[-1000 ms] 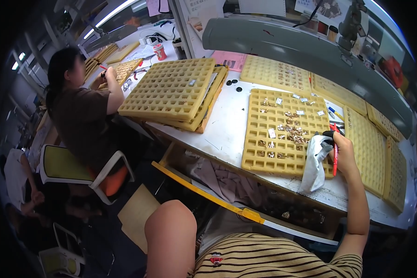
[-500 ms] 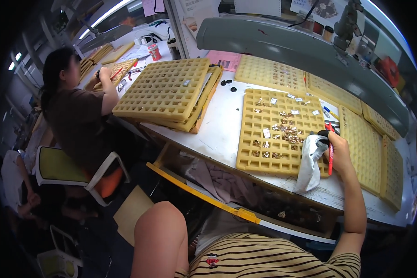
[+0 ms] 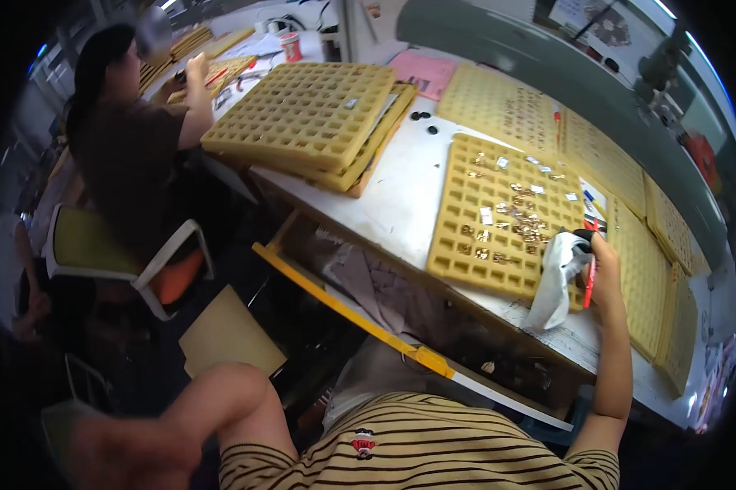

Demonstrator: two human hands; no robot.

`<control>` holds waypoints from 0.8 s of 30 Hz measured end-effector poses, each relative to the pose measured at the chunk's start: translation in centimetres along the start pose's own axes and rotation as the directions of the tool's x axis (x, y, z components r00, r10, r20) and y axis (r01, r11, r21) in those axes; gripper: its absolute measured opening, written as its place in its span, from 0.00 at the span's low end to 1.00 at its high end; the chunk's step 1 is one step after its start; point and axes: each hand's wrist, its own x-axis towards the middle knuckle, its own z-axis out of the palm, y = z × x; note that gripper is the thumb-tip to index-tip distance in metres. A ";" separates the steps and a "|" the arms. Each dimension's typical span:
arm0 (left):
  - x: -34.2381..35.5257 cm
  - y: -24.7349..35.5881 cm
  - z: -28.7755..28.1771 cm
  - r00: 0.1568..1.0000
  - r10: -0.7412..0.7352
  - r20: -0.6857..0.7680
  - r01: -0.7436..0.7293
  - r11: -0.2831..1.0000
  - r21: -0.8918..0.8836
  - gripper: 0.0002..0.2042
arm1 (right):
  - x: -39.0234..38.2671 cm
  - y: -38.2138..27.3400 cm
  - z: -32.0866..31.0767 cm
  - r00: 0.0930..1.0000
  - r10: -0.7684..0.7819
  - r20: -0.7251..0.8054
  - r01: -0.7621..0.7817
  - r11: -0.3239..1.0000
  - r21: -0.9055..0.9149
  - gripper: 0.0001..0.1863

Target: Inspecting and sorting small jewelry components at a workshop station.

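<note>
My right hand (image 3: 603, 273) is closed round a slim red pen-like tool (image 3: 590, 282), at the front right corner of a yellow compartment tray (image 3: 458, 263). A white cloth (image 3: 557, 273) bunches at its fingers and drapes over the tray's edge. Something black (image 3: 583, 234) covers a fingertip there. Small gold-coloured pieces (image 3: 527, 224) lie heaped across the tray's middle, with more in some compartments. Several small white labels (image 3: 486, 216) rest among them. Low at the left, my left hand (image 3: 135, 449) is smeared by motion, away from the table; its fingers cannot be made out.
Stacked yellow trays (image 3: 303, 114) stand to the left. More trays (image 3: 636, 269) line the right and back. Small black round pieces (image 3: 432, 130) sit between. An open drawer (image 3: 360, 314) holding cloth juts below the tabletop. A co-worker (image 3: 131, 131) sits at far left.
The view has shifted, so the table appears moved. My left forearm has swung out to the lower left, its hand now blurred. My right hand keeps its hold at the tray corner.
</note>
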 end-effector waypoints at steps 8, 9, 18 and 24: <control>-6.0 -8.9 -17.1 0.443 -0.780 -0.441 0.896 0.367 0.250 0.11 | 0.6 1.4 1.8 0.988 0.151 0.009 -0.149 0.964 0.220 0.12; -7.3 -8.9 -19.6 0.327 -0.755 -0.568 0.943 0.223 0.246 0.12 | 0.9 2.3 1.7 0.978 0.202 0.049 -0.207 0.935 0.287 0.12; -23.2 -8.1 -29.5 -0.073 -0.798 -0.598 0.443 -0.563 0.697 0.25 | 0.0 -1.9 1.8 0.948 0.317 -0.008 -0.302 0.909 0.289 0.14; -15.7 -10.9 -15.0 0.193 -0.929 -0.316 0.771 -0.055 0.634 0.22 | 0.3 -0.4 0.9 0.998 -0.023 -0.054 0.018 0.995 -0.101 0.17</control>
